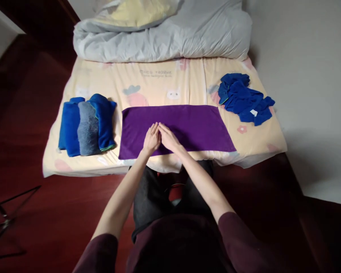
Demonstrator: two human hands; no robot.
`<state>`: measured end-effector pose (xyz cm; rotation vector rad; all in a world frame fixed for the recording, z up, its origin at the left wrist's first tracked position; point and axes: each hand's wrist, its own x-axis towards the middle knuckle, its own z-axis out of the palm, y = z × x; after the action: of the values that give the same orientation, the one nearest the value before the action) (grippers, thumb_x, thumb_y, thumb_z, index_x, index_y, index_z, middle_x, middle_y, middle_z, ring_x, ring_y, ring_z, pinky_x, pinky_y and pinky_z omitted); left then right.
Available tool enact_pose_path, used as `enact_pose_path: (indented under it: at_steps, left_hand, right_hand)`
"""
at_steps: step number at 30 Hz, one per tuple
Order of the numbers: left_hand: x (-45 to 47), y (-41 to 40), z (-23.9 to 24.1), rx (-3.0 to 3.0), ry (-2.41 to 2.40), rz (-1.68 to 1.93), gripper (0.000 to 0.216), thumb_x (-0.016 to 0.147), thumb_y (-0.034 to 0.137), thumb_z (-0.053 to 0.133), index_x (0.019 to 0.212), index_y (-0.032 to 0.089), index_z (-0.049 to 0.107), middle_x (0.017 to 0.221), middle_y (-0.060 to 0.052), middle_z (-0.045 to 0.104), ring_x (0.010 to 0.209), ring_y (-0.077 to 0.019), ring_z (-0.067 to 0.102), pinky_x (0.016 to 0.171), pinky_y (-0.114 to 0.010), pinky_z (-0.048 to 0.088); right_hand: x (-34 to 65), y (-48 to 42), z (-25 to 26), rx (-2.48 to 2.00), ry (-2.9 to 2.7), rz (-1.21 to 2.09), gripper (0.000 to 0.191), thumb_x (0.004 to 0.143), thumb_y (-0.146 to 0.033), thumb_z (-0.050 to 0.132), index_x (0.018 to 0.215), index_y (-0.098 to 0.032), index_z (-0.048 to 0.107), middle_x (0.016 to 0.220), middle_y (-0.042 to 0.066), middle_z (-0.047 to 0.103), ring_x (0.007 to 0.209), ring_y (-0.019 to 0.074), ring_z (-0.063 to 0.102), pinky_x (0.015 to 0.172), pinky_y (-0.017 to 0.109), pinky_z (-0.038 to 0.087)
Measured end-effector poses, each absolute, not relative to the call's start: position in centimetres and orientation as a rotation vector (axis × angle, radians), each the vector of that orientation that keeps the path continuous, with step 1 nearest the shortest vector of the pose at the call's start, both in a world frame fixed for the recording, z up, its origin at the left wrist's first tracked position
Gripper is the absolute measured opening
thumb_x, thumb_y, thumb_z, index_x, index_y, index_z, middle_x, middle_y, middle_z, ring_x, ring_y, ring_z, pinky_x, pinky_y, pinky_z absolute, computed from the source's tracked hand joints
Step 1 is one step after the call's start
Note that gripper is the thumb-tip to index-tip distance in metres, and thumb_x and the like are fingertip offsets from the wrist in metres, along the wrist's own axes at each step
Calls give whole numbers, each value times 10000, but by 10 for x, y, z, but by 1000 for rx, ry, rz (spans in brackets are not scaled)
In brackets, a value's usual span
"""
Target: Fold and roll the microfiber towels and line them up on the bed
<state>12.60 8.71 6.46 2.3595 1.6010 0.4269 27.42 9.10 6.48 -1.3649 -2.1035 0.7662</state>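
Maroon sleeves [102, 250] are seen closest to the lens, with dark trousers [150, 197] beyond them and bare forearms stretched towards the bed [165, 81]. The left hand [151, 139] and the right hand [169, 138] are laid palm down on the purple towel [193, 127], side by side, with their fingertips touching. Both hands are held flat, with fingers straight and kept close together, and nothing is gripped by either.

The towel is spread as a long flat strip across the near part of the bed, its front edge close to the mattress edge. It is pressed under both palms left of its centre. Just to its left, three folded towels [86, 125] are set side by side: blue, grey and blue. Beyond the strip's far right corner, a crumpled blue cloth [244, 98] is heaped on the sheet. A grey duvet [165, 38] is bunched at the far end of the bed. Dark red floor [31, 113] is seen on the left, where a thin black stand [5, 220] is partly caught.
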Motion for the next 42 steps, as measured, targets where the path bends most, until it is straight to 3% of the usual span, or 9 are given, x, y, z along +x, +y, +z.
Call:
enact_pose_path:
  at_steps: [6, 13, 18, 22, 27, 36, 42]
  left_hand:
    - [132, 57, 8, 2316, 1732, 371, 732, 946, 322, 429, 1624, 78, 299, 1710, -151, 221, 1602, -308, 155, 1308, -547, 146]
    - [133, 61, 10, 2267, 1766, 411, 643, 1008, 307, 328, 1630, 143, 318, 1705, -95, 262, 1597, -271, 189, 1311, -531, 157]
    - [134, 60, 9, 2277, 1778, 470, 596, 1044, 338, 281, 1596, 144, 391, 1698, -97, 282, 1591, -254, 216, 1312, -508, 165]
    - [134, 60, 10, 2255, 1771, 493, 596, 1046, 356, 286, 1589, 139, 404, 1696, -104, 284, 1590, -257, 218, 1312, -507, 163]
    - [134, 60, 9, 2228, 1754, 519, 602, 1045, 375, 292, 1593, 151, 398, 1700, -96, 278, 1592, -263, 211, 1314, -518, 148]
    - [134, 60, 7, 2201, 1725, 559, 612, 1041, 393, 289, 1601, 166, 389, 1706, -91, 260, 1595, -268, 199, 1316, -534, 131]
    - [135, 59, 12, 2188, 1751, 539, 605, 1042, 381, 290, 1596, 159, 394, 1701, -91, 273, 1594, -261, 202, 1318, -522, 127]
  right_hand:
    - [258, 75, 2, -1362, -1964, 919, 585, 976, -75, 332, 1543, -112, 469, 1652, 52, 386, 1573, 132, 246, 1316, 343, 226]
    - [260, 76, 4, -1343, -1988, 918, 605, 983, -106, 335, 1576, -168, 437, 1640, 24, 414, 1591, 146, 194, 1334, 403, 195]
    - [279, 73, 12, -1451, -2134, 724, 561, 1035, -214, 370, 1590, -142, 401, 1700, 50, 283, 1605, 201, 151, 1337, 460, 111]
    - [313, 72, 19, -1585, -2187, 593, 594, 1059, -370, 394, 1612, -156, 350, 1726, 68, 188, 1608, 239, 133, 1322, 524, 65]
    - [374, 72, 21, -1769, -2174, 463, 632, 1064, -442, 357, 1630, -164, 314, 1733, 69, 160, 1610, 243, 118, 1317, 512, 52]
    - [524, 61, 20, -2222, -2010, 252, 710, 1064, -505, 203, 1657, -113, 207, 1740, 96, 132, 1613, 229, 88, 1312, 490, 60]
    - [560, 55, 16, -2369, -1957, 115, 712, 1063, -474, 183, 1649, -70, 201, 1732, 131, 160, 1603, 229, 126, 1303, 478, 110]
